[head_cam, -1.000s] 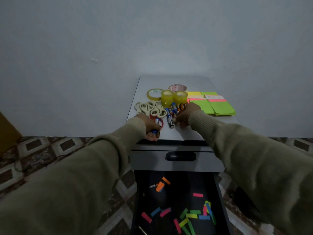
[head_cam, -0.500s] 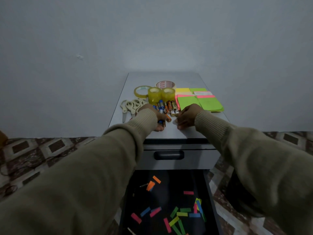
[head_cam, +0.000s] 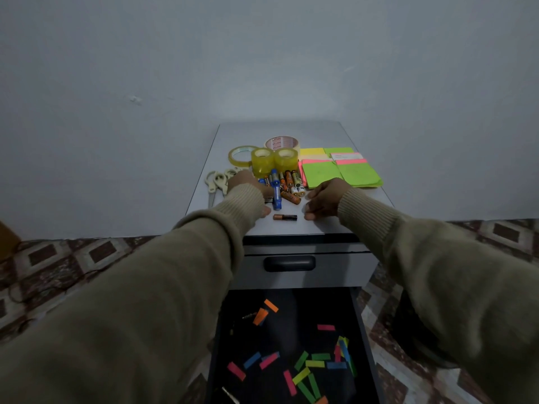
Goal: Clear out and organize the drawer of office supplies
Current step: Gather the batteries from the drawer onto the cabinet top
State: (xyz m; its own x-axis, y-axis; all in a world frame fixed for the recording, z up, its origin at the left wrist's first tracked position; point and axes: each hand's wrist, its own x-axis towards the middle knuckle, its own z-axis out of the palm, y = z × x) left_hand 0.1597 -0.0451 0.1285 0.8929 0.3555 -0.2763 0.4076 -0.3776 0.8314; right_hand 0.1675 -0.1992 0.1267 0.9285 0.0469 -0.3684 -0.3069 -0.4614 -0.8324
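From above, both arms in ribbed tan sleeves reach out over the grey cabinet top (head_cam: pixel 291 132). The left hand (head_cam: pixel 250 189) lies knuckles up among the batteries (head_cam: pixel 284 183); whether its fingers grip anything I cannot tell, as the sleeve and the back of the hand hide them. The right hand (head_cam: pixel 322 199) rests with relaxed fingers on the top, fingertips just beside a lone battery (head_cam: pixel 285 217) lying crosswise between the two hands, near the front edge. Behind the hands sit tape rolls (head_cam: pixel 262 161), scissors (head_cam: pixel 217 180) at the left edge and sticky notes (head_cam: pixel 341 170) reaching the right edge. The far half of the top is bare. Below, the open drawer (head_cam: pixel 366 330) holds scattered coloured paper tabs (head_cam: pixel 300 374) on its dark floor.
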